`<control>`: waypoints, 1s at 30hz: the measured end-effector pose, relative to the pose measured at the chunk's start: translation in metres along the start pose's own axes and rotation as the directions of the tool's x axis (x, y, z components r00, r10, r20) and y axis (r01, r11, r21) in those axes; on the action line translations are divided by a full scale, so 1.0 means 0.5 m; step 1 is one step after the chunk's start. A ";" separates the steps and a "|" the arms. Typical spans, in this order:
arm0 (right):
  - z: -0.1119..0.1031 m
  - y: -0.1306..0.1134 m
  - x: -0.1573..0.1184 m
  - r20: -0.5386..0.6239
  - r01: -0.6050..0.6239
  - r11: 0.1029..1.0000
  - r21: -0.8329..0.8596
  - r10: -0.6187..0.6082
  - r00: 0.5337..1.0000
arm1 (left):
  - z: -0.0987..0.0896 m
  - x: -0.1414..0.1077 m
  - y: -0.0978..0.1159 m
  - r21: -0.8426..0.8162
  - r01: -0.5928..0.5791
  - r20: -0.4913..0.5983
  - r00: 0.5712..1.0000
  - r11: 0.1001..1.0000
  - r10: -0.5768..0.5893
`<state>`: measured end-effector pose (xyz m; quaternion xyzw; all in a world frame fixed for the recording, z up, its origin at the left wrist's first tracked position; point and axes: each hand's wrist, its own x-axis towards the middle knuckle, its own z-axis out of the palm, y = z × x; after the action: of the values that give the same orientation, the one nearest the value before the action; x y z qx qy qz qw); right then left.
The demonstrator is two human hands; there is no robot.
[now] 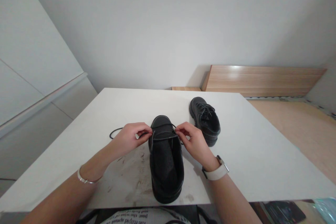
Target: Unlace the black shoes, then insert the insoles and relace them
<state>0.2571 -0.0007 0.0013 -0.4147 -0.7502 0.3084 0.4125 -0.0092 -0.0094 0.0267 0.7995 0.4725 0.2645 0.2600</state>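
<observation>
A black shoe [167, 161] stands on the white table with its toe pointing away from me and its opening towards me. A black shoelace [115, 131] runs across its front, with a loop lying out to the left. My left hand [135, 134] pinches the lace at the shoe's left side. On the right side, the fingers of my right hand [190, 138] are closed on the lace beside the eyelets. A second black shoe [206, 120], laced, stands behind and to the right of my right hand.
The white table [249, 154] carries brownish smudges around the near shoe. Past its right edge are a wooden headboard [262, 78] and a tan bed surface [288, 129]. A dark flat object [285, 211] lies at the lower right, below the table edge.
</observation>
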 end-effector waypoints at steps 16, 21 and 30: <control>0.018 -0.008 -0.013 0.174 -0.270 0.899 0.346 0.221 0.960 | 0.024 0.008 0.006 -0.051 0.035 -0.109 0.993 0.998 -0.041; 0.021 -0.006 -0.013 0.134 -0.225 0.925 0.307 0.193 0.972 | 0.001 0.001 -0.007 -0.111 0.077 -0.003 0.997 0.991 -0.078; 0.014 -0.006 -0.013 0.100 -0.132 0.978 0.164 0.117 0.988 | -0.005 -0.006 -0.013 -0.124 0.035 0.009 0.999 0.992 -0.034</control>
<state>0.2517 -0.0089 -0.0020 -0.4098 -0.7114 0.4149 0.3921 -0.0160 -0.0089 0.0236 0.7744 0.4679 0.2860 0.3156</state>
